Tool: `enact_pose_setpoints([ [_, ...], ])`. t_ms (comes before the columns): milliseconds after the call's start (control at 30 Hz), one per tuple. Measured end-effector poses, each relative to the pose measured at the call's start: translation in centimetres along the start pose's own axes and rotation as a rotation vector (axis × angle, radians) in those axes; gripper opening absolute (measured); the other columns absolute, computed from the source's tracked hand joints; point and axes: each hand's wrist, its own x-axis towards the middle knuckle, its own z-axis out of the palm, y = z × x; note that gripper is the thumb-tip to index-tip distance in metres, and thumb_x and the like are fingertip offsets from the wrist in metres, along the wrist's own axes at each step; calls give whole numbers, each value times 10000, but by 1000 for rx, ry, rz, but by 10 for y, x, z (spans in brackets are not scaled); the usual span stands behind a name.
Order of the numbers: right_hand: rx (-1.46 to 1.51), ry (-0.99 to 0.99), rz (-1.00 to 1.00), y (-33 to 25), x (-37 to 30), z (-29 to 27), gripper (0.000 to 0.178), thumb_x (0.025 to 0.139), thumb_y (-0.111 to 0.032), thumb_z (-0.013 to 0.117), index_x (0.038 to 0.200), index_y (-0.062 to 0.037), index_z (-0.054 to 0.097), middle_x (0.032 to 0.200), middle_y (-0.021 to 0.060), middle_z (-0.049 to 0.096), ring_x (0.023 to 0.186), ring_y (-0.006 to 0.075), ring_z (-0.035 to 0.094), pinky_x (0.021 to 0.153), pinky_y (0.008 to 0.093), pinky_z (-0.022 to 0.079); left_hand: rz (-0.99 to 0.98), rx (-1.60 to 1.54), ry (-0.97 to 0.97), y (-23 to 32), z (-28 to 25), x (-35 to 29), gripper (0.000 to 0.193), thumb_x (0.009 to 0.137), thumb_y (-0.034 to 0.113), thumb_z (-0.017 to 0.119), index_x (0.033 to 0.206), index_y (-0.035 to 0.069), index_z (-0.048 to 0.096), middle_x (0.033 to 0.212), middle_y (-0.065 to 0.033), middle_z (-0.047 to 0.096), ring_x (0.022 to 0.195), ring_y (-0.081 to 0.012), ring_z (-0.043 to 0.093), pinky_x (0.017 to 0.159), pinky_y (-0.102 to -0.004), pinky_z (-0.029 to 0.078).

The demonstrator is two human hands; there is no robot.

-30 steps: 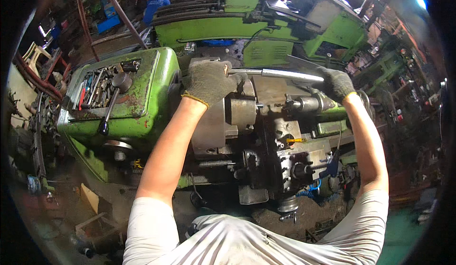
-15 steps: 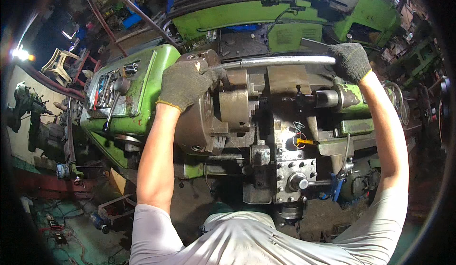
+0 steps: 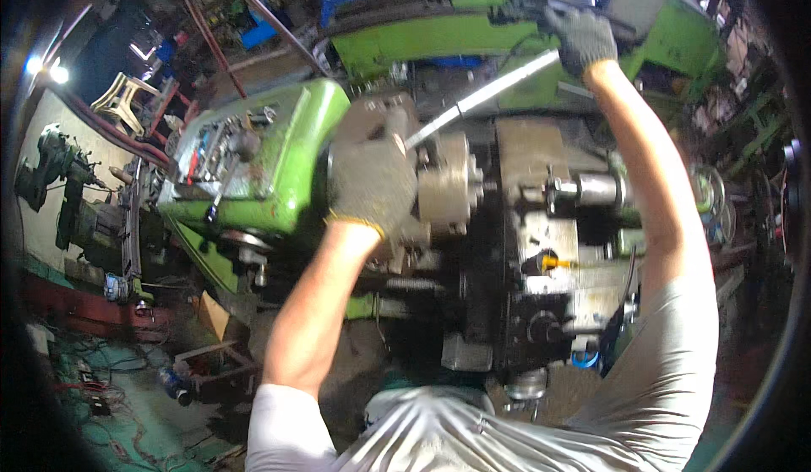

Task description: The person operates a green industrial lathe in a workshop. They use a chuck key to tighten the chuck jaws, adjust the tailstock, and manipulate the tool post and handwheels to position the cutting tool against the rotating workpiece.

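Observation:
Both my hands wear dark knitted gloves. My right hand [image 3: 583, 41] is closed round the far upper end of a long silver metal bar [image 3: 505, 81], which slants up to the right and has a step partway along. At its lower end my left hand [image 3: 372, 176] is closed on the bar, over the large lathe chuck [image 3: 365, 119]; the glove hides the bar's tip and how it meets the chuck. Just right of that hand sits a thick round metal part [image 3: 446, 180] in front of the chuck. Motion blurs the hands somewhat.
The green lathe headstock [image 3: 314, 125] stands left, with loose tools [image 3: 224, 147] on top. To the right are the tailstock quill [image 3: 596, 190] and a blurred tool post [image 3: 541, 327]. A yellow-handled item [image 3: 553, 261] lies on the carriage. Another green machine [image 3: 414, 41] stands behind.
The bar has swung from nearly level to a steep slant, its right end rising. My right hand has moved up and left with it; my left hand has shifted down and right. The view has shifted slightly.

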Motion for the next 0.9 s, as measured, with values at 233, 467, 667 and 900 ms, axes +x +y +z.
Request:
enact_pose_setpoints([
  [233,69,-101,181,-31,44,-25,448,957,-143,529,1390,-255,557,1173,131,678,1050,323,681,827,468,549,145,-107,-157,2,-4,-17,284,930,182,546,954,-73,669,750,-220,697,736,-401,719,630,-490,572],
  [467,479,-414,318,-137,87,-35,643,902,-359,688,1477,-208,446,1346,142,617,1247,349,615,975,512,535,132,-460,246,45,18,-29,611,914,99,525,1517,91,424,1471,-301,381,1357,-471,389,1133,-567,323],
  [667,985,-180,627,-67,41,-42,418,894,-444,672,1047,-56,696,1075,248,718,1085,409,668,931,472,528,338,-493,221,55,29,8,425,923,347,531,1180,27,639,1374,-219,472,1353,-429,370,1171,-613,210],
  [900,617,-158,652,-26,-130,-8,206,864,-277,660,862,-78,712,841,181,713,785,327,701,724,457,546,385,40,217,29,57,59,814,896,659,530,1349,-14,471,1171,-194,484,1110,-356,449,1016,-575,296],
])
